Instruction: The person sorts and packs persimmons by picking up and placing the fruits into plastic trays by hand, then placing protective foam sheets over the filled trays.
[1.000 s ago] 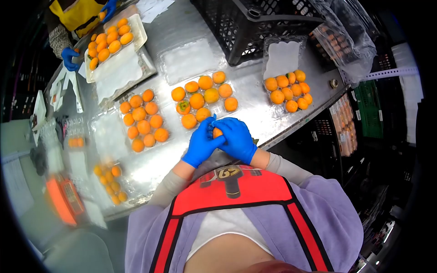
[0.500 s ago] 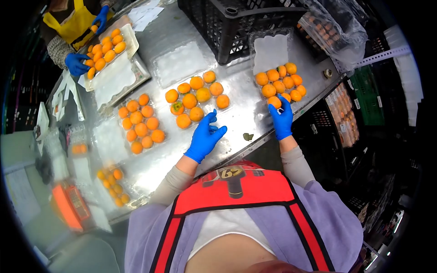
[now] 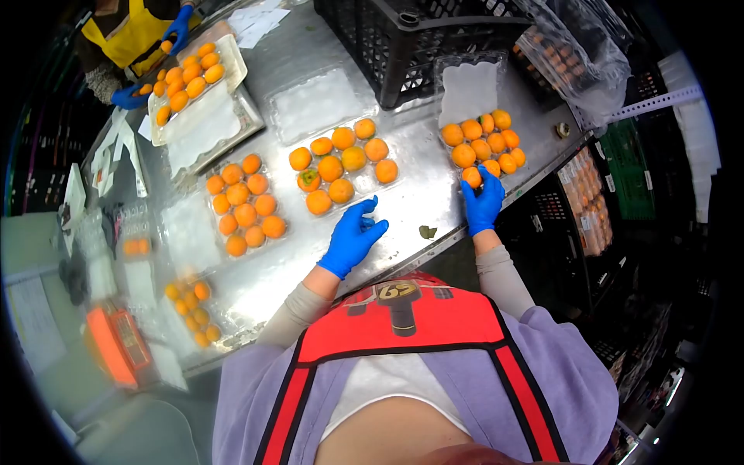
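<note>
- The left hand [image 3: 353,239] is held empty near the edge of the tabletop [image 3: 403,205], its fingers loosely curled; just beyond it, a leaf scrap [image 3: 428,232] can be seen;
- one orange fruit [image 3: 471,177] is gripped by the right hand [image 3: 482,203], at the near corner of the right pack [image 3: 469,89]; twelve fruits are counted there, this one included, so its filling is judged all but done;
- eleven fruits are held in the middle pack [image 3: 318,105]; one place is left bare;
- twelve fruits are held in the left pack [image 3: 190,229], judged full; all three lids are open;
- farther left, a fourth fruit group [image 3: 200,316] is too blurred to be counted;
- farthest off, one black crate [image 3: 397,58] is set behind the packs; fruits are handled by another person's two gloved hands [image 3: 179,28].
</note>
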A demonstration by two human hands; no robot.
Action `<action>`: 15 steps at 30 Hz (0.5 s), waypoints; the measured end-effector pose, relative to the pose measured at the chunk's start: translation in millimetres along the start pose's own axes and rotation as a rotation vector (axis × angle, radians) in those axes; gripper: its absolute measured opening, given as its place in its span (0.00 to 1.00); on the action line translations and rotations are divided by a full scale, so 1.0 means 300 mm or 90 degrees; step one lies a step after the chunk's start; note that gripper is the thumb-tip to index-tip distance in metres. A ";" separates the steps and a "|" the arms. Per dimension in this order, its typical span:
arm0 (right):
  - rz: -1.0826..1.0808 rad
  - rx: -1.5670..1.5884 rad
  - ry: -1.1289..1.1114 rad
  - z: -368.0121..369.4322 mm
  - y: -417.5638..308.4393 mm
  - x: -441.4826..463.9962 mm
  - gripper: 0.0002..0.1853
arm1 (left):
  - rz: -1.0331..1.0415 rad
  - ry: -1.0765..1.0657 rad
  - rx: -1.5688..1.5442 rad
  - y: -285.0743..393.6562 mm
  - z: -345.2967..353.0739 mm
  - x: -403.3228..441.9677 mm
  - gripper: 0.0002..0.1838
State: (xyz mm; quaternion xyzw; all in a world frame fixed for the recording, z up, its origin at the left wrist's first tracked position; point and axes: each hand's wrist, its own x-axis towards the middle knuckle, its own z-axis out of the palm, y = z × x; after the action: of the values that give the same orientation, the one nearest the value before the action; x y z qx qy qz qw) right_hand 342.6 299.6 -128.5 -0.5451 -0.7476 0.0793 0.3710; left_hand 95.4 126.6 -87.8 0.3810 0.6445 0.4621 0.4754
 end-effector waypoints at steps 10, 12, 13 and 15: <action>-0.011 0.065 -0.064 -0.093 -0.044 0.048 0.23 | -0.013 0.001 -0.029 -0.032 -0.032 -0.017 0.29; 0.034 0.203 -0.090 -0.125 -0.093 0.054 0.19 | -0.011 0.009 -0.036 -0.039 -0.043 -0.028 0.29; 0.071 0.297 -0.126 -0.147 -0.141 0.087 0.17 | -0.020 0.001 -0.038 -0.051 -0.041 -0.025 0.29; 0.051 0.404 -0.137 -0.223 -0.321 0.178 0.13 | -0.023 -0.002 -0.016 -0.078 -0.044 -0.029 0.28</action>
State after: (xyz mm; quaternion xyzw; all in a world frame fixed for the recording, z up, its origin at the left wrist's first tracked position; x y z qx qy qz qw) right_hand 305.8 289.3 -5.4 -0.4197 -0.6986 0.3795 0.4380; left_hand 83.8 108.7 -106.4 0.3638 0.6446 0.4608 0.4897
